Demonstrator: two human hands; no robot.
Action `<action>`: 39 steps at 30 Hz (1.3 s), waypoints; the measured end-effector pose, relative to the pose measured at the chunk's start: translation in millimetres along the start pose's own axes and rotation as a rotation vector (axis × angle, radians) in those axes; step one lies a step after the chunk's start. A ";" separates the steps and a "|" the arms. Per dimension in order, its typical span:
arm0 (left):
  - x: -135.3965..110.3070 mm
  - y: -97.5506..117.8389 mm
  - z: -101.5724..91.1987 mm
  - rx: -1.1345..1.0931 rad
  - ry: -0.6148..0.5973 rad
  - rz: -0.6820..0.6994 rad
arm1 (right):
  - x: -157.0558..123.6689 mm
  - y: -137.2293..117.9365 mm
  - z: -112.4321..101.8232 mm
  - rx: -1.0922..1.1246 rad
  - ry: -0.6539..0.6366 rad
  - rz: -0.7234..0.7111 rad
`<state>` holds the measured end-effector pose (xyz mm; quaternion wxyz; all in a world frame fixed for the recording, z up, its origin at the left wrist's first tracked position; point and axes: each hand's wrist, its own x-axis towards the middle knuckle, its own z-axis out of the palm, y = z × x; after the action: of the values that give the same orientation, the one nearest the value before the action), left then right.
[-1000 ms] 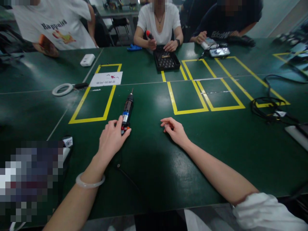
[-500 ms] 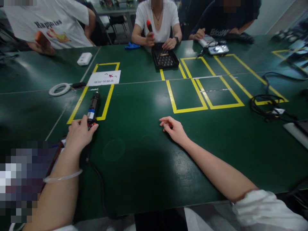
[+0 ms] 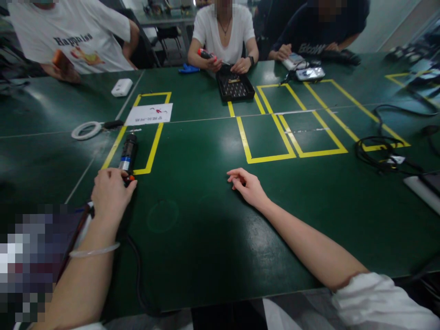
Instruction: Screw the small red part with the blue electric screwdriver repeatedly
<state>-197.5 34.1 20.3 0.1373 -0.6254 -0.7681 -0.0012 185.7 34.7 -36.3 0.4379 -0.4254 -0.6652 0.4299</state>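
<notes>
My left hand (image 3: pixel 110 193) is closed round the rear end of a black electric screwdriver (image 3: pixel 127 153) with a blue and silver band. The tool lies on the green table (image 3: pixel 213 220), its tip inside a yellow taped rectangle (image 3: pixel 137 133) at the left. Its black cable (image 3: pixel 137 275) trails back toward me. My right hand (image 3: pixel 248 185) rests on the table near the middle, fingers loosely curled and apart, holding nothing.
A white tape roll (image 3: pixel 85 130), a white paper label (image 3: pixel 150 114) and a white box (image 3: pixel 121 87) lie at the left. A black parts tray (image 3: pixel 235 85) sits before a person across the table. Coiled black cables (image 3: pixel 381 151) lie at the right. More yellow rectangles (image 3: pixel 292 123) mark the middle.
My left hand has carried the screwdriver from the table's middle to the left, into the yellow rectangle. My right hand has stayed in place.
</notes>
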 end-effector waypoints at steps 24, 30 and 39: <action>-33.0 178.4 -27.1 -1.463 -0.833 0.394 | -1.6 -6.6 3.6 0.151 -0.227 0.010; -35.0 176.4 -9.6 -1.652 -0.903 0.212 | -1.9 -3.2 5.2 0.162 -0.176 0.023; -36.3 177.1 -11.9 -1.568 -0.867 0.269 | -2.3 -4.3 6.6 0.116 -0.131 -0.002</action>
<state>-18.3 35.7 -6.0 -0.6306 -0.5695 -0.4515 -0.2724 179.3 30.1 -34.3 0.4178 -0.3695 -0.6669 0.4942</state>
